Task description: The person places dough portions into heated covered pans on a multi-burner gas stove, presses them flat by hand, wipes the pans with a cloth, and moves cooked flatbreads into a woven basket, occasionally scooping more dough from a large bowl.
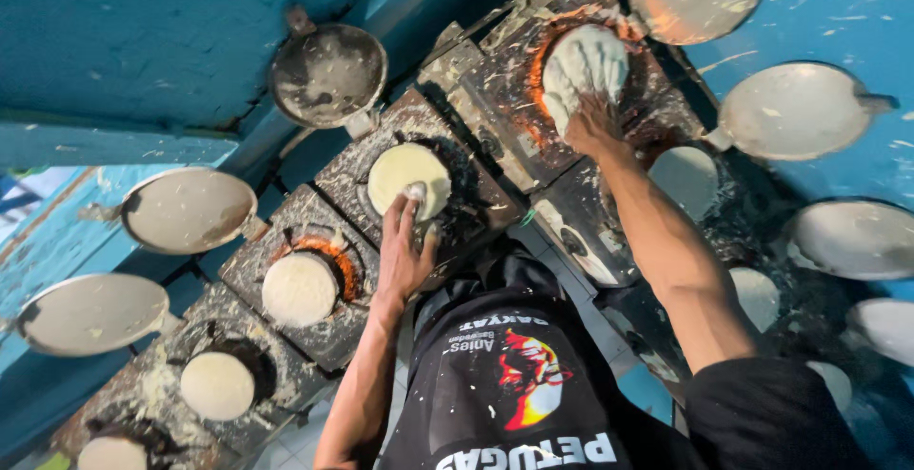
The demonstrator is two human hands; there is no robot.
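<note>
Seen from the head camera, the person leans over a soot-black worktop (pixel 495 194) of small round burners set in two rows that meet in front of the body. The left hand (pixel 405 246) lies flat and spread, its fingertips (pixel 415 194) resting on the near edge of a pale round batter cake (pixel 407 175) that fills the burner mould straight ahead; it grips nothing. The right hand (pixel 592 122) reaches farther out, fingers splayed wide and pressed onto a white cloth (pixel 586 62) bunched over another burner, where an orange glow (pixel 543 56) shows around the rim. Whether that hand pinches the cloth or only pushes on it cannot be told. To the left, down the row, more pale cakes sit in their moulds: one (pixel 300 289) ringed by orange glow, another (pixel 217 386) nearer the lower corner. Round metal lids (pixel 328 75) with short handles lie open along the outer sides of both rows, against blue-painted walls (pixel 143 41). The person's black apron (pixel 505 384) with a red and yellow print fills the lower middle of the view.
</note>
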